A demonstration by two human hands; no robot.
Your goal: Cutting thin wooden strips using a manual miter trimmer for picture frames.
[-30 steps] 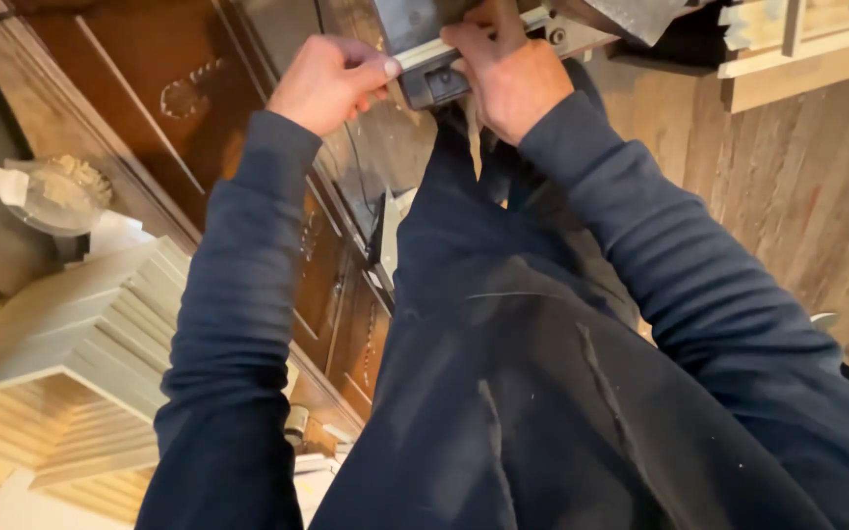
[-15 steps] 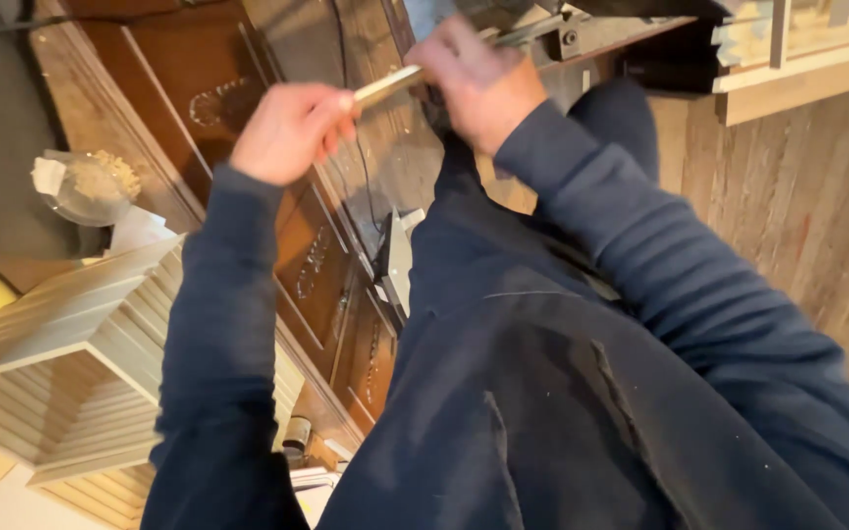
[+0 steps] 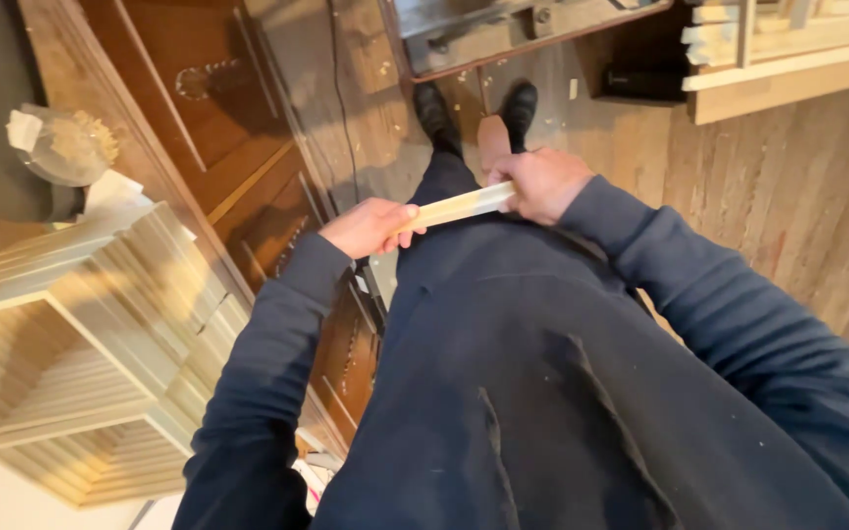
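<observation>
— Pale wooden strip: where?
— Level across the waist, above dark trousers and the plank floor.
— Grips?
— Left hand pinching one end, right hand closed round the other.
— Nearby?
— Dark carved cabinet left; pale slatted shelf beside it.

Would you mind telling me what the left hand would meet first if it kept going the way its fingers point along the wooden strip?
Most likely the right hand, which grips the far end of the same wooden strip that the left hand holds; only the bare strip lies between them.
</observation>
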